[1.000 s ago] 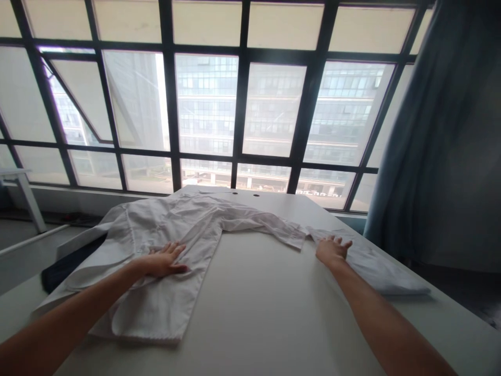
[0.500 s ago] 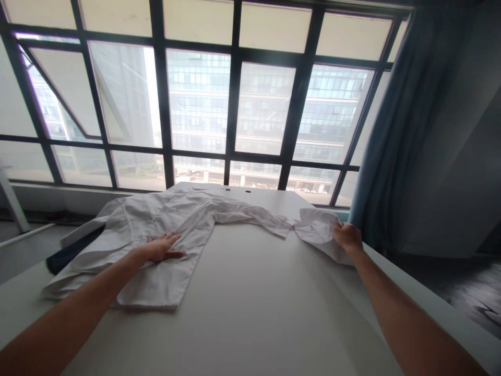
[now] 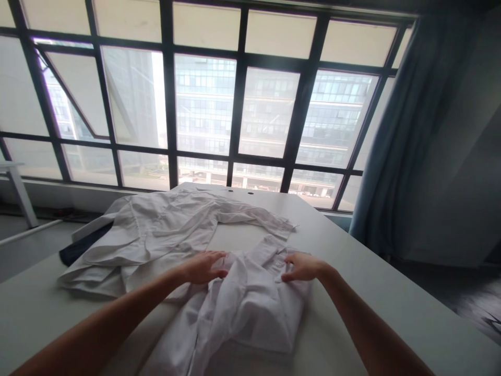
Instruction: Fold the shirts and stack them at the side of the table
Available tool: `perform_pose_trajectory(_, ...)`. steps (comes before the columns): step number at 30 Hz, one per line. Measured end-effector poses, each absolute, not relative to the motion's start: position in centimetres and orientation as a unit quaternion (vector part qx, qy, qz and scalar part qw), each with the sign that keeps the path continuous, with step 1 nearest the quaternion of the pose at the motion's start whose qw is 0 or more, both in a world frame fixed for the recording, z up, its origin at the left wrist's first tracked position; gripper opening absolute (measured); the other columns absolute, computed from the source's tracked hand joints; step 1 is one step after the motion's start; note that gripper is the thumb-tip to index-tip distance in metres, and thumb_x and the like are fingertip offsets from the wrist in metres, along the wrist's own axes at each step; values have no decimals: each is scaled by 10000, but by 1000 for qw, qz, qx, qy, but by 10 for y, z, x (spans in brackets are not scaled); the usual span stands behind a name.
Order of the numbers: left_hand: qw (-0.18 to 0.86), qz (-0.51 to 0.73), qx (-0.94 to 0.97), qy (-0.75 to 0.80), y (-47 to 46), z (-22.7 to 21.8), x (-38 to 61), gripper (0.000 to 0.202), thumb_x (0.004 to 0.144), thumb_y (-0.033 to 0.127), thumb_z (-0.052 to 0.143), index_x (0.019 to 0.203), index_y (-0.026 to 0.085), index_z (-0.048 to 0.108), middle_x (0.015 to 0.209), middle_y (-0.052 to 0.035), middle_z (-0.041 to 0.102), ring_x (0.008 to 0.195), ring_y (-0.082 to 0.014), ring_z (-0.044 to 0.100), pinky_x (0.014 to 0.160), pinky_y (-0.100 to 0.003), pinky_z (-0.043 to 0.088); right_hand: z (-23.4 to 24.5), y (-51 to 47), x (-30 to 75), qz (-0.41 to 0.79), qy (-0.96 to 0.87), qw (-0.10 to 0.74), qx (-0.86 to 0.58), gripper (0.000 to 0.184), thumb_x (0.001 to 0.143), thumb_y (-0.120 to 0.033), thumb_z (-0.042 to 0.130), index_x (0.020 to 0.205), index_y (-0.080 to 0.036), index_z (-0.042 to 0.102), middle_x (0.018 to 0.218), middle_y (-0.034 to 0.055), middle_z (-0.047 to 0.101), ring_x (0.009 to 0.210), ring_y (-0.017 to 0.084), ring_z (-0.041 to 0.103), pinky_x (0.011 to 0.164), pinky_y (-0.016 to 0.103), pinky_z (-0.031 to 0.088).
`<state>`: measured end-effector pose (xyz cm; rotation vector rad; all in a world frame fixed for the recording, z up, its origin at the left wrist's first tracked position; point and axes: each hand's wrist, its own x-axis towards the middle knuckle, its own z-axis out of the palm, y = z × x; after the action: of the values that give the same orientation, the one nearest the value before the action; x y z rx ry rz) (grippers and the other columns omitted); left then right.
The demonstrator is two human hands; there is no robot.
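Observation:
A white long-sleeved shirt (image 3: 164,219) lies spread on the white table (image 3: 344,313), its sleeve stretched to the right. Nearer to me is a bunched white garment (image 3: 258,308), rumpled and running off the bottom of the view. My left hand (image 3: 205,267) rests at that garment's left upper edge, its thumb apart from the fingers. On the other side, my right hand (image 3: 303,266) touches the cloth with fingers and thumb spread. Where the two white fabrics overlap, their border is hard to make out.
Dark blue cloth (image 3: 86,243) shows beneath the shirt's left side. Large windows (image 3: 203,104) stand behind the table, with a blue curtain (image 3: 399,156) at the right. A white table leg (image 3: 23,198) is at far left. Two dark holes mark the tabletop's far end.
My right hand has come from the right toward the middle, and the bunched white garment now lies in front of me. My left hand has moved right, off the spread shirt.

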<state>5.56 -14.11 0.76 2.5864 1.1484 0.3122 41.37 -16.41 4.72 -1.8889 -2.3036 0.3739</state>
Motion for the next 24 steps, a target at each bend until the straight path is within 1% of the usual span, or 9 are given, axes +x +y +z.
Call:
perform_pose_trajectory(3,180,122,910,352,-156,12,63,619,816,490,630,1368,220,551,1415,-113,558,1312,-298,499,1117,-398,363,23,-158,401,122,-780,7,-613,681,715,-599,708,1263,-197,669,1330,166,616,1212,375,579,1009,440,466)
perform_pose_trajectory(6,217,169,898,342,-161,16,66,584,737,455,713,1254,200,619,1265,-102,655,1149,-281,610,1009,-352,465,5,-151,383,109,-803,62,-582,655,874,-507,569,1405,-126,534,1505,195,431,1393,334,402,1132,424,338)
perform_pose_trajectory(8,217,203,885,358,-163,18,67,477,723,370,712,1164,200,648,1176,-79,691,1064,-258,643,958,-331,492,-4,-144,371,90,-810,115,-568,607,919,-451,528,1416,-102,514,1526,203,395,1422,308,360,1159,409,293)
perform_pose_trajectory(12,160,262,868,390,-157,22,62,239,731,219,623,964,214,676,1016,-57,725,968,-228,662,899,-319,497,-11,-137,355,10,-798,178,-576,523,919,-452,553,1329,-131,594,1412,180,542,1298,306,504,1115,418,339)
perform_pose_trajectory(15,115,351,839,401,-147,31,51,136,746,216,581,861,203,651,955,-61,703,910,-222,651,849,-327,492,-8,-139,351,-51,-779,206,-590,369,940,-397,527,1195,-177,677,1255,130,657,1166,270,590,1051,398,392)
perform_pose_trajectory(17,129,400,793,442,-143,38,43,109,758,263,586,838,195,612,829,-35,670,799,-207,631,754,-317,494,-7,-141,352,-45,-785,216,-579,330,942,-390,523,1141,-196,701,1197,108,688,1121,249,614,1011,378,427)
perform_pose_trajectory(19,211,433,734,479,-146,45,37,166,780,341,593,849,192,569,676,12,596,659,-176,581,624,-280,468,-8,-142,355,-8,-809,214,-548,348,921,-425,553,1141,-200,704,1205,102,691,1130,246,618,1007,375,441)
perform_pose_trajectory(21,358,430,701,443,-161,54,35,261,788,425,614,883,189,554,639,33,563,600,-154,558,553,-248,437,-11,-140,356,32,-826,198,-527,405,907,-459,567,1200,-203,682,1285,106,658,1209,260,584,1058,408,410)
perform_pose_trajectory(24,572,248,745,237,-190,70,37,465,694,532,750,950,167,616,803,-28,674,708,-193,646,614,-275,499,-17,-136,358,59,-823,179,-535,476,931,-473,519,1324,-220,606,1418,109,559,1351,289,465,1143,502,298)
